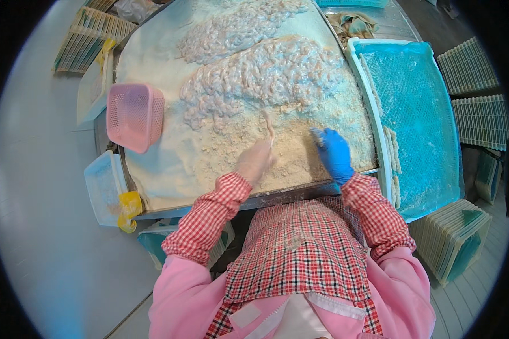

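My left hand [255, 161] is closed over the pale crumbs near the table's front edge. A thin, pale raw strip [270, 125] sticks up and away from its fingers. To its right is my right hand [335, 155] in a blue glove, low over the crumbs [291, 161], with its fingers curled in. Whitish bits cling near those fingertips; whatever they hold is hidden. Beyond both hands lies a big heap of wet, pale strips [266, 73], with a second heap [232, 34] farther back.
Right of the table, a blue mesh-lined tray [418, 113] carries coated strips [393, 150] along its left side. A pink basket [152, 116] stands at the table's left. Stacked trays [452, 237] sit at lower right, more trays [90, 39] at far left. A yellow cloth [130, 209] hangs by a white container [103, 186].
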Demonstrator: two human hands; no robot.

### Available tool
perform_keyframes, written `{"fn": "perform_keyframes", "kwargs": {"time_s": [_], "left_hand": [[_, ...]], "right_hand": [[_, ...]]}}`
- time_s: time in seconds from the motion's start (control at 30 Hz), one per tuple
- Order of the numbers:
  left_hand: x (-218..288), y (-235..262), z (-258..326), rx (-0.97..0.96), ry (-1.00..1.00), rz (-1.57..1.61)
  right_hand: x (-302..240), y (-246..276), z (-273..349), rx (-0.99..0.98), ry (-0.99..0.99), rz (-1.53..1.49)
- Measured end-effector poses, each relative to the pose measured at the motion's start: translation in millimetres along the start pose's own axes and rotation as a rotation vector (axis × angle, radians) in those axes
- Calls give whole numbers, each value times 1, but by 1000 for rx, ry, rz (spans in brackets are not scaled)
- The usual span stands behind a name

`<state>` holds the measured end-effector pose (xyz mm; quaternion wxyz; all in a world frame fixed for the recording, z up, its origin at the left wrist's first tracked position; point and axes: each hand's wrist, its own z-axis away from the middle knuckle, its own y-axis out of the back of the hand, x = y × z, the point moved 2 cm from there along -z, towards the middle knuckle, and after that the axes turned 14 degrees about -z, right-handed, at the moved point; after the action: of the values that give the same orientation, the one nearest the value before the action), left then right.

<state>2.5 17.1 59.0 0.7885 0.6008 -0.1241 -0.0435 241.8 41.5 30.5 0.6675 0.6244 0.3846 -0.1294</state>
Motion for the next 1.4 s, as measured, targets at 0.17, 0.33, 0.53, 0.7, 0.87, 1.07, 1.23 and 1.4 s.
{"fn": "perform_keyframes", "kwargs": {"time_s": [0.17,0.33,0.53,0.7,0.87,1.07,1.23,1.4], "left_hand": [[-29,23,-4,-202,378,0],[48,-30,-24,169,198,-235],[67,-23,-19,84,179,-128],[46,13,-32,-329,132,-383],[9,60,-16,207,138,495],[-11,43,17,79,-304,203],[5,9,2,-85,216,-30],[69,-35,14,316,85,-108]], "right_hand": [[6,24,2,22,-128,7],[-13,21,-1,92,-12,-26],[-1,30,9,147,-10,-88],[-8,37,9,178,59,-103],[-30,36,12,78,147,-26],[-49,-28,28,-380,187,-16],[-29,-46,14,-61,-78,-275],[-23,-54,-5,-30,-935,-1769]]}}
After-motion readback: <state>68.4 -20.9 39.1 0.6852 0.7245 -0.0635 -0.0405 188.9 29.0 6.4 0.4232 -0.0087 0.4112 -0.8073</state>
